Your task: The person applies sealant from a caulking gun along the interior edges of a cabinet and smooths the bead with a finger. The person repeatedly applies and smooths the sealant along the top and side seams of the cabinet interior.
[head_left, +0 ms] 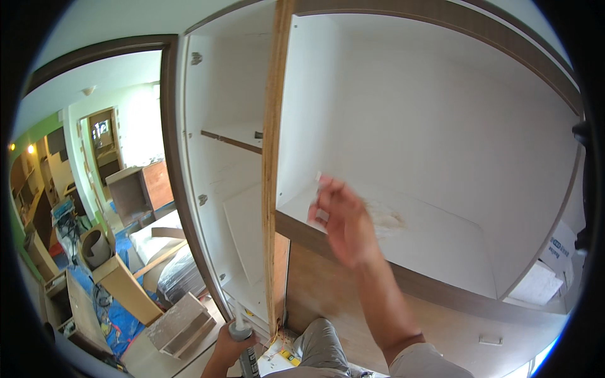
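My left hand is low in view, its fingers wrapped round a grey sealant cartridge with a pale nozzle pointing up. Raised in front of the open white cabinet compartment, my right hand is slightly smeared by motion. Its fingers are bent together, and a small whitish bit shows at the fingertips, too small to name. Left of this hand runs the cabinet's upright divider, with a raw wood front edge. A brownish smudge marks the compartment's bottom board behind the right wrist.
Beyond a dark door frame at left lie loose cabinet boxes, boards and blue sheeting. A narrow cabinet section with hinges adjoins the divider. A brown front panel with a handle is below; papers sit at right.
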{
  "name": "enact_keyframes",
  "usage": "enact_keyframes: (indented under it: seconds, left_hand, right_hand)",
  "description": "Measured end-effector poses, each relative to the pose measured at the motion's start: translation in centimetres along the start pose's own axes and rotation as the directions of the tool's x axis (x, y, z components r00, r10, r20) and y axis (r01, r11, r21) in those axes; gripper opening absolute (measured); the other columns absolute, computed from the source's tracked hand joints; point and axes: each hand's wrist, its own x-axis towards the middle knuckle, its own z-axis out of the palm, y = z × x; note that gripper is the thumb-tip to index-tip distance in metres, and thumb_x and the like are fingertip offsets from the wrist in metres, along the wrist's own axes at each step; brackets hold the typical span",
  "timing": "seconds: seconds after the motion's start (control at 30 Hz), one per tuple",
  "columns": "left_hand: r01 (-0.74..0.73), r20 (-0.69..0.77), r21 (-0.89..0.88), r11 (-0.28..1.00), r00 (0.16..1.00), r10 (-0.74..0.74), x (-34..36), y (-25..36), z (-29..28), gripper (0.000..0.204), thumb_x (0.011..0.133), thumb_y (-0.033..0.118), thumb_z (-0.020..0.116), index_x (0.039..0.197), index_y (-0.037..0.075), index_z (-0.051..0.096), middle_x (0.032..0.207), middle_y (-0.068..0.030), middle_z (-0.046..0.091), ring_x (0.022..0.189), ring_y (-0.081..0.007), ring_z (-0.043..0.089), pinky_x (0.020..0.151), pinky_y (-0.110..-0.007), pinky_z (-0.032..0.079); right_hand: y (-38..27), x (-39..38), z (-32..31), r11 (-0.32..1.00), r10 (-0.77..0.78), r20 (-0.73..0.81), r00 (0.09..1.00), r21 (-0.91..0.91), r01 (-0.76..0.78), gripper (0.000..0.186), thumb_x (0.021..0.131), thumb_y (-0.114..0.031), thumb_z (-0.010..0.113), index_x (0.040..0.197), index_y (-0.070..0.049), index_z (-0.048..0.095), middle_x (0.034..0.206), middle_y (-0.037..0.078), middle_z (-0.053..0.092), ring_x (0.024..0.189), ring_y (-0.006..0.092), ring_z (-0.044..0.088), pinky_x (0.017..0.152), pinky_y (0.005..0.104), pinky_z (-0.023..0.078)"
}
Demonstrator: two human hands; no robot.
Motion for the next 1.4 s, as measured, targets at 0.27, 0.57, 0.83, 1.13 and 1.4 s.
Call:
enact_keyframes:
  seconds: [0.27,0.57,0.83,1.13,1.4]
  left_hand:
    - [0.01,-0.158,0.174,0.985,0.987,0.018,-0.6,-14.7,-5.6,0.034,0.069,0.001,0.085,0.097,0.004,0.066,0.084,-0.0066,0.072,0.082,-0.0168,0.07,0.08,-0.035,0.056]
    - [0.305,-0.17,0.525,0.795,0.952,-0.253,-9.2,-32.5,-8.7,0.054,0.084,0.015,0.082,0.132,0.007,0.061,0.108,-0.0197,0.071,0.092,-0.0313,0.068,0.076,-0.048,0.056]
    - [0.656,-0.3,0.106,0.747,0.737,-0.605,-14.7,-39.9,-9.4,0.04,0.078,0.013,0.086,0.113,0.006,0.065,0.092,-0.0109,0.071,0.082,-0.0229,0.065,0.071,-0.041,0.054]
    - [0.566,-0.251,0.214,0.796,0.82,-0.515,-12.5,-43.0,-7.3,0.029,0.08,0.014,0.086,0.1,0.006,0.067,0.082,-0.0052,0.069,0.072,-0.0171,0.061,0.064,-0.035,0.052]
    - [0.624,-0.283,0.052,0.78,0.758,-0.588,-8.7,-42.8,-3.5,0.033,0.087,0.019,0.082,0.112,0.006,0.066,0.084,-0.0051,0.068,0.07,-0.0171,0.064,0.059,-0.035,0.054]
  right_hand:
    - [-7.5,17.1,-10.0,0.576,-0.356,-0.204,0.912,-0.816,0.043,0.039,0.092,-0.002,0.053,0.13,-0.007,0.059,0.105,0.006,0.059,0.089,0.0167,0.062,0.078,0.034,0.054]
    - [-10.2,27.6,-19.4,-0.128,-0.359,0.06,0.931,-0.992,0.015,0.05,0.086,0.005,0.052,0.132,-0.012,0.062,0.118,0.01,0.063,0.105,0.0265,0.063,0.089,0.0396,0.053]
    - [-9.2,33.6,-21.8,-0.396,-0.369,0.167,0.914,-0.918,0.008,0.05,0.086,0.007,0.05,0.131,-0.01,0.062,0.118,0.013,0.064,0.106,0.0314,0.064,0.091,0.0427,0.052]
    - [-9.2,35.6,-21.2,-0.523,-0.333,0.139,0.933,-0.85,-0.06,0.052,0.085,0.007,0.05,0.132,-0.013,0.063,0.126,0.012,0.064,0.114,0.0321,0.064,0.094,0.044,0.055]
    - [-8.2,36.1,-20.4,-0.625,-0.358,0.189,0.915,-0.776,-0.084,0.05,0.085,0.006,0.053,0.132,-0.008,0.061,0.127,0.014,0.062,0.111,0.0341,0.065,0.093,0.0454,0.056]
